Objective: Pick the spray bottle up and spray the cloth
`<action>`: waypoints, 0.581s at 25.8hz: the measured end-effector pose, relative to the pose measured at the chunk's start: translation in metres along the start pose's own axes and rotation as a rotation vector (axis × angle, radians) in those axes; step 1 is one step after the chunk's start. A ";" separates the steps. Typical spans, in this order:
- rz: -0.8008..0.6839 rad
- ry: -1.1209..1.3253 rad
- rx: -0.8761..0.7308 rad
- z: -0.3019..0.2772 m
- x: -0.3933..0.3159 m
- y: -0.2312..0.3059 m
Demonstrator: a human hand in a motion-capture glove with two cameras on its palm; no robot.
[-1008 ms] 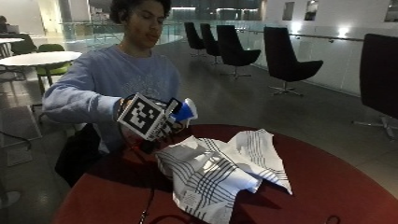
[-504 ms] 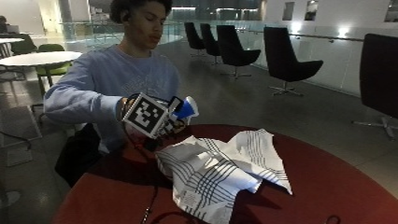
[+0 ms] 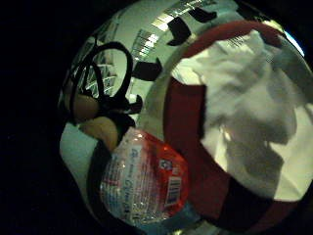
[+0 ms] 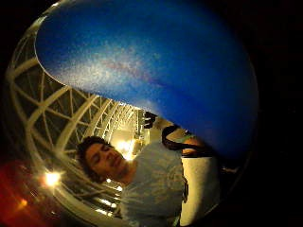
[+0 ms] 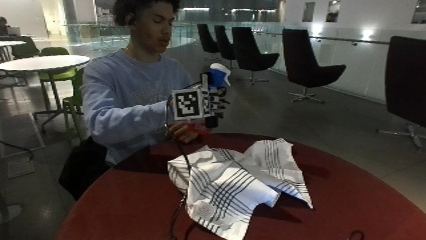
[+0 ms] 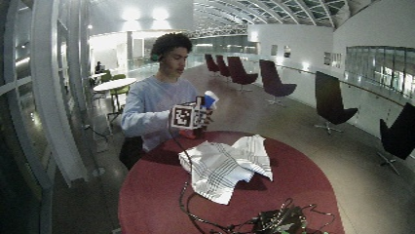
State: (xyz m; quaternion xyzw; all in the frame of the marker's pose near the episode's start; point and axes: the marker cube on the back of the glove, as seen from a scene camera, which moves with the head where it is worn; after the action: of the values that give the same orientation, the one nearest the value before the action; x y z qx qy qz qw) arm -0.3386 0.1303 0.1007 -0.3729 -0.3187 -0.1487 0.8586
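While held upright, spray bottle [image 5: 217, 80] shows blue-white head.

A: What's that cloth [image 5: 234, 185] made of? Looks like a soft woven tea towel, matt, all crumpled, white with dark stripes.

B: Yep. The spray bottle [image 3: 146, 183] is clear glossy plastic with a shiny printed label, and its blue head [image 5: 218, 75] is smooth plastic too.

A: And the table [image 5: 373, 200]?

B: Red top, smooth, slight sheen.
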 end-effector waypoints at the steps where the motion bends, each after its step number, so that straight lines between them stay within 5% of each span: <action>1: -0.048 -0.018 0.007 0.014 -0.002 -0.007; 6: -0.217 -0.056 0.050 0.071 0.005 -0.049; 15: -0.302 -0.021 0.034 0.135 0.045 -0.089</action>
State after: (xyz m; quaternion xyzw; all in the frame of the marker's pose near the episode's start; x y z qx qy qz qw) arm -0.4075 0.1681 0.2488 -0.3079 -0.3825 -0.2669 0.8293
